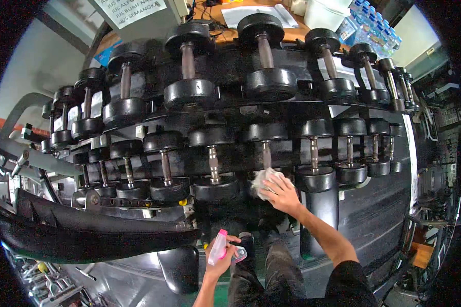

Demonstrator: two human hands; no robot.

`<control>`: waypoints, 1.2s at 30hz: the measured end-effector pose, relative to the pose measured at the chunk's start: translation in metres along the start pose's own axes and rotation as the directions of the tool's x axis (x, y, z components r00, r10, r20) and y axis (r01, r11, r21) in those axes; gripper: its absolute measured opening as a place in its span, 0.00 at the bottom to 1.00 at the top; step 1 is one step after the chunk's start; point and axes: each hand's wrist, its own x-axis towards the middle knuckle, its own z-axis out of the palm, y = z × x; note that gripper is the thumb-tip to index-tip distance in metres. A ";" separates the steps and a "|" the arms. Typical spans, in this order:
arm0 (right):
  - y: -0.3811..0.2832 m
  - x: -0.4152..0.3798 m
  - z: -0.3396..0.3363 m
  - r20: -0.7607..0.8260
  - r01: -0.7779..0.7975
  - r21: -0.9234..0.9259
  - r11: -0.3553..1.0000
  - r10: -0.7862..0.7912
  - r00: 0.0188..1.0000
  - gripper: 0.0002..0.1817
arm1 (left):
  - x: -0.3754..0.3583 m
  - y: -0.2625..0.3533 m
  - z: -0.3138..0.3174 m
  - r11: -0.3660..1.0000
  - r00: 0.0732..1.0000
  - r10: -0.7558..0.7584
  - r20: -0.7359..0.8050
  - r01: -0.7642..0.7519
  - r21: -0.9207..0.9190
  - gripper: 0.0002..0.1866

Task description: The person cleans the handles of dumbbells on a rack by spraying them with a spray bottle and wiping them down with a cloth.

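My right hand [281, 193] presses a crumpled whitish cloth [264, 183] on the near end of a black dumbbell [266, 152] in the lower row. That near end is mostly hidden by the cloth and hand. Lower down, my left hand [221, 261] is wrapped round a spray bottle [218, 246] with a pink nozzle, held in front of my legs. Just left of the cloth lies another dumbbell [213, 159] with a worn metal handle; to the right is one [314, 153] with a brownish handle.
An upper row of larger dumbbells [265, 51] runs along the rack. Behind it stands a desk [225, 15] with papers, a white bin [325, 13] and water bottles [371, 30]. A black padded bar [102, 238] juts in from the left. A black bench pad [318, 225] stands below the rack.
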 end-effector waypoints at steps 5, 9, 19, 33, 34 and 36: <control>-0.025 0.056 0.036 0.409 0.417 -0.239 0.877 -0.298 0.862 0.13 | 0.000 -0.003 -0.003 0.998 0.999 -0.039 -0.036 0.040 0.044 0.11; -0.054 0.062 0.092 0.752 0.680 -0.464 0.568 -0.154 0.641 0.16 | 0.000 0.004 0.006 0.998 0.998 -0.009 -0.062 0.012 0.054 0.11; -0.022 0.030 0.023 0.398 0.422 -0.199 0.885 -0.320 0.860 0.09 | 0.000 -0.001 0.027 0.998 0.994 -0.032 -0.109 0.025 -0.065 0.09; 0.000 -0.056 0.042 -0.165 -0.677 0.540 0.499 0.852 0.496 0.17 | -0.002 0.009 0.023 0.994 0.992 -0.100 -0.072 0.095 -0.062 0.08; -0.005 -0.054 0.040 -0.257 -0.653 0.433 0.622 0.779 0.572 0.17 | -0.001 0.011 0.026 0.991 0.993 -0.098 -0.070 0.091 -0.101 0.08; -0.015 -0.043 0.026 -0.211 -0.649 0.296 0.701 0.711 0.671 0.17 | 0.003 0.014 0.032 0.990 0.994 -0.100 -0.049 0.095 -0.106 0.08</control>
